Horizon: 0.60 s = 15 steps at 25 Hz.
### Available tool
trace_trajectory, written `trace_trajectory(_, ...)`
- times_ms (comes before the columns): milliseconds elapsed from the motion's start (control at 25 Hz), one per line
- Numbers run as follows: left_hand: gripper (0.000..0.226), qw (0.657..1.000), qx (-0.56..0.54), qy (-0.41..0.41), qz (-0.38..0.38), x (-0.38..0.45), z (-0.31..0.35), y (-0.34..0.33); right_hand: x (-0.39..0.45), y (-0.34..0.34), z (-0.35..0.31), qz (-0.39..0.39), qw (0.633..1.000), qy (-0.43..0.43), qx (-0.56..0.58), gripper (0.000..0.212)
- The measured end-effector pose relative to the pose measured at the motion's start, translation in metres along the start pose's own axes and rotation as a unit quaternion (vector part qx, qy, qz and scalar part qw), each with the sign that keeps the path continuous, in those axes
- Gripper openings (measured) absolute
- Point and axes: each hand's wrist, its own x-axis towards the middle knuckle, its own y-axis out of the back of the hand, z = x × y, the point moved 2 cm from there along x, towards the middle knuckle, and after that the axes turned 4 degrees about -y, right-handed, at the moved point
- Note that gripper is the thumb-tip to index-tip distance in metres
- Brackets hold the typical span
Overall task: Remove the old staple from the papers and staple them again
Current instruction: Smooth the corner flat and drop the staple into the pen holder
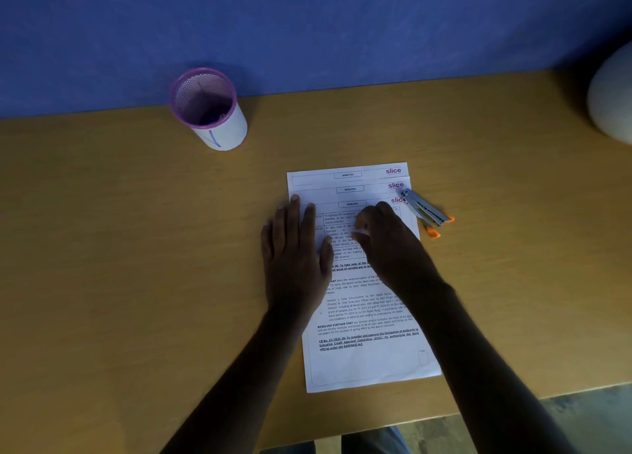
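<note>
Three printed sheets (367, 361) lie fanned on the wooden desk (119, 248), each showing a "slice" heading at the top. My left hand (295, 248) lies flat with straight fingers on the left edge of the top sheet. My right hand (386, 241) rests on the middle of the sheets with its fingers curled; a small pale thing shows at its fingers, too small to identify. A metal stapler (425, 211) with orange ends lies open at the papers' upper right corner, just beyond my right hand. No staple is visible in the papers.
A mesh pen cup (208, 110) with a purple rim stands at the back left near the blue wall. A pale rounded object (612, 98) sits at the far right edge. The desk's front edge runs close below the papers.
</note>
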Motion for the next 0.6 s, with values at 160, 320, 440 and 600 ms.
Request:
trace_trajectory(160,0.057,1.000,-0.001,-0.002,0.003,0.0013,0.0010,0.0012,-0.0086,-0.0013,-0.0034,0.043,0.999,-0.031,0.008,0.012)
trace_trajectory(320,0.057,1.000,0.000,-0.004,0.008,0.0006,0.0008,0.0012,-0.0040,0.0008,-0.0023,0.026,0.999,-0.031,0.006,0.009)
trace_trajectory(440,0.056,1.000,0.001,-0.004,0.012,0.0007,0.0010,0.0012,-0.0010,0.0008,-0.0022,0.004,0.999,-0.038,-0.005,0.012)
trace_trajectory(600,0.056,1.000,0.005,-0.006,0.016,0.0005,0.0017,0.0000,-0.0024,-0.0001,-0.0082,0.009,0.997,-0.069,-0.015,0.015)
